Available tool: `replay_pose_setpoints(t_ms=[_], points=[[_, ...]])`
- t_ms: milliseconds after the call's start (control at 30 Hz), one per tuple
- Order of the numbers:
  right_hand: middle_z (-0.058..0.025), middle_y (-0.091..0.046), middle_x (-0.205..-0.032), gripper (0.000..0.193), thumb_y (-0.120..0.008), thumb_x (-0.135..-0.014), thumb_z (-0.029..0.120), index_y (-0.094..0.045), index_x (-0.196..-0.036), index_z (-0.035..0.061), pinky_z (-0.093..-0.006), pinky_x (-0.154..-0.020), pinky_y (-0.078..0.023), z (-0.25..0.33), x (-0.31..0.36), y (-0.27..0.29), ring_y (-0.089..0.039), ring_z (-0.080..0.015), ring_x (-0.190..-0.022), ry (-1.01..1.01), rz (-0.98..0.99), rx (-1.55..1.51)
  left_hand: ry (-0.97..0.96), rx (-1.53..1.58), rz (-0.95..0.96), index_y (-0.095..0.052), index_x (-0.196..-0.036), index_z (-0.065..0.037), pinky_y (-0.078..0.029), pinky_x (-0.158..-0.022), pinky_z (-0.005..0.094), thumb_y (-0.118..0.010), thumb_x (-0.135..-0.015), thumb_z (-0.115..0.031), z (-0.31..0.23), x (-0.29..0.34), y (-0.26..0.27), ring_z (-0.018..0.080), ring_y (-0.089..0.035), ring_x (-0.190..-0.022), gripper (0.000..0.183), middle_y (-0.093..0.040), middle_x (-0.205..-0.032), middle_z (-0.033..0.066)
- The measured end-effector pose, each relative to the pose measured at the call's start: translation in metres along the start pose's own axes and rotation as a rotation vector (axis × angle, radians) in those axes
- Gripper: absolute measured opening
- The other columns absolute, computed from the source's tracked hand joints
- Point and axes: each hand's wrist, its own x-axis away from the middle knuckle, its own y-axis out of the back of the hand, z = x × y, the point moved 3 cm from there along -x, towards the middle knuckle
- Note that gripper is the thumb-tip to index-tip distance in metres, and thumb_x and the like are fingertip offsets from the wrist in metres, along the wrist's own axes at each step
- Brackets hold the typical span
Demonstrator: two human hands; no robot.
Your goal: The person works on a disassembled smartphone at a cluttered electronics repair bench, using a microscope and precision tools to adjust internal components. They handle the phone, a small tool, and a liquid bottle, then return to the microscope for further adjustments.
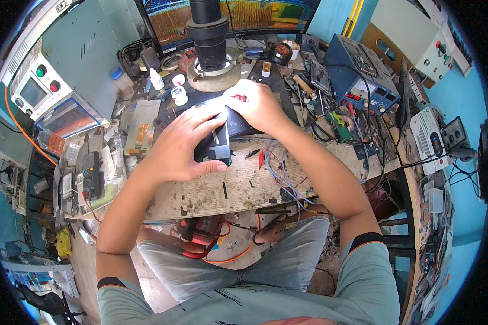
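My left hand point(184, 141) lies around a dark, flat, phone-like panel point(218, 145) with grey patches, its thumb along the near edge and its fingers over the far part. Close beside it, my right hand point(257, 105) is closed in a pinch at the panel's far end, in a bright patch of light. Whatever sits between those fingertips is too small or hidden to make out. Right above both hands stands a black microscope point(207, 40) on a round base. Another dark flat piece point(241, 123) lies under my right wrist.
White bottles point(156, 80) stand left of the microscope. A blue power supply point(366, 81) is at the right, with tools and a green-handled tool point(339, 127) before it. Thin cables point(279, 168) cross the bench's front edge. A monitor point(271, 19) stands behind.
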Motion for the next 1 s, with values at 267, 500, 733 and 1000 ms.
replay_pose_setpoints(t_ms=[267,500,733,1000], points=[[-0.0171,-0.071,-0.086,0.022,-0.073,-0.089,0.022,-0.079,-0.094,0.0015,-0.0402,-0.07,-0.054,0.0002,0.0001,0.0006,-0.07,-0.0321,-0.076,-0.015,0.006,-0.013,-0.004,0.006,-0.001,-0.056,-0.15,-0.006,-0.033,-0.123,0.0519,-0.082,-0.077,-0.064,0.0001,-0.0003,-0.0003,0.042,-0.045,-0.146,0.096,-0.051,-0.157,0.0214],[-0.0174,-0.071,-0.086,0.023,-0.073,-0.088,0.023,-0.079,-0.094,0.0015,-0.0398,-0.07,-0.055,-0.0001,-0.0001,0.0005,-0.07,-0.0321,-0.077,-0.026,0.009,-0.019,-0.002,0.009,-0.004,-0.056,-0.15,-0.007,-0.033,-0.123,0.0517,-0.082,-0.076,-0.064,0.0001,-0.0006,-0.0003,0.0418,-0.045,-0.146,0.097,-0.051,-0.156,0.0212],[-0.0172,-0.071,-0.085,0.023,-0.073,-0.089,0.023,-0.079,-0.094,0.0014,-0.04,-0.07,-0.054,-0.0002,-0.0005,0.0003,-0.07,-0.0322,-0.076,-0.022,0.007,0.001,0.005,-0.007,-0.002,-0.056,-0.15,-0.007,-0.034,-0.123,0.0517,-0.082,-0.076,-0.065,0.0003,-0.0002,-0.0003,0.0419,-0.046,-0.146,0.098,-0.052,-0.156,0.0215],[-0.0173,-0.071,-0.085,0.023,-0.073,-0.088,0.023,-0.079,-0.094,0.0019,-0.04,-0.07,-0.054,0.0007,-0.0001,-0.0001,-0.07,-0.032,-0.075,-0.004,-0.005,-0.013,-0.001,-0.007,-0.004,-0.056,-0.15,-0.007,-0.034,-0.122,0.0516,-0.081,-0.076,-0.066,0.0012,-0.0001,-0.0008,0.042,-0.046,-0.145,0.097,-0.052,-0.156,0.0214]])
